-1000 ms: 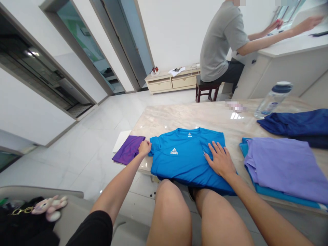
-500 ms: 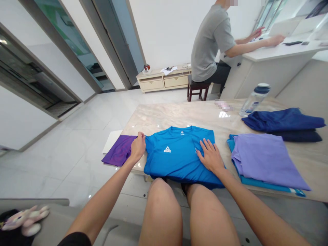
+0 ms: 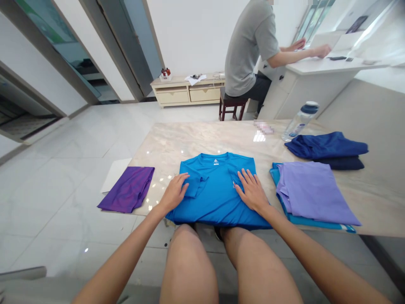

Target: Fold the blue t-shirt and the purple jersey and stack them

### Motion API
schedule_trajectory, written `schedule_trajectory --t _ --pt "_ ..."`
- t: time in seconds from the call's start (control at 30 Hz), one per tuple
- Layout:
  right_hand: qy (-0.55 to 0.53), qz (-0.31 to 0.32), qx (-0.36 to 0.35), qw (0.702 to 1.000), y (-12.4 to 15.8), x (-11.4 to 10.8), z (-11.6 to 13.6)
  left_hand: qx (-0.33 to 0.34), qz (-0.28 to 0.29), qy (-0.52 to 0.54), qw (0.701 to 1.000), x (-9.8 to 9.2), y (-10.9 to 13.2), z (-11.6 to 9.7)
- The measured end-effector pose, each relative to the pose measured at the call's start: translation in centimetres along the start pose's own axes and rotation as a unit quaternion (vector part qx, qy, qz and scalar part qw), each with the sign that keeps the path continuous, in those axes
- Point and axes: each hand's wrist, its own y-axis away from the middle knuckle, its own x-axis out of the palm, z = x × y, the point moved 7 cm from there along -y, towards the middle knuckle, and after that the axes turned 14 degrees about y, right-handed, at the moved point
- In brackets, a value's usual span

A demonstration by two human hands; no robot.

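A bright blue T-shirt (image 3: 218,198) lies face up on the marble table (image 3: 190,139), its hem hanging over the near edge above my knees. The shirt's left sleeve is folded inward over its front. My left hand (image 3: 174,195) rests flat on that folded part, fingers stretched out. My right hand (image 3: 251,192) lies flat with spread fingers on the shirt's right side, where the other sleeve is also folded in.
A folded purple garment (image 3: 128,194) lies at the table's left edge. To the right sits a lilac shirt (image 3: 311,192) on a blue one, then dark blue clothes (image 3: 327,147) and a water bottle (image 3: 299,121). Another person (image 3: 249,50) sits at a white counter behind.
My left hand carried the shirt's left sleeve from the outer edge inward and now presses it flat on the front. My right hand stayed in place. The view shifted left.
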Motion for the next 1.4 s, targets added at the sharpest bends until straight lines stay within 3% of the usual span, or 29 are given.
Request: schedule_trajectory --t 0.17,0.3,0.4,0.47,0.6,0.73,0.83,0.97,1.2,1.4 --pt "-0.052 -0.051 -0.018 0.997 1.9 -2.7 0.9 0.032 0.033 -0.087 0.995 1.5 2.3 -1.1" --pt "-0.043 -0.014 0.012 0.999 2.4 -3.6 0.6 0.014 0.018 -0.111 0.994 2.4 1.9 -2.4" --pt "-0.051 0.019 0.014 0.998 1.9 -4.1 0.5 -0.012 0.040 -0.120 0.992 2.9 1.2 -2.9" --pt "-0.061 0.037 -0.020 0.997 1.7 -4.8 0.8 -0.002 0.075 -0.105 0.992 3.0 0.9 -3.4" --pt "-0.099 0.085 -0.146 0.981 2.0 -6.5 1.6 0.084 0.176 -0.039 0.980 2.5 -0.1 -4.5" --pt "-0.121 0.060 -0.100 0.986 -0.3 -7.0 -1.2 0.064 0.147 -0.034 0.986 1.0 -4.1 -2.3" --pt "-0.121 0.055 -0.092 0.987 -3.2 -5.8 -2.2 0.046 0.174 -0.042 0.983 2.0 -7.2 -0.2" --pt "-0.101 0.067 -0.157 0.980 -6.1 -3.7 -0.7 0.013 0.182 -0.038 0.982 3.6 -9.9 1.8" --pt "-0.085 0.087 -0.126 0.984 -7.7 -1.2 -0.1 -0.002 0.169 0.009 0.986 4.4 -10.8 3.9" --pt "-0.042 0.056 -0.024 0.997 -8.4 -0.9 -3.4 -0.013 0.090 0.017 0.996 3.7 -11.1 4.8"
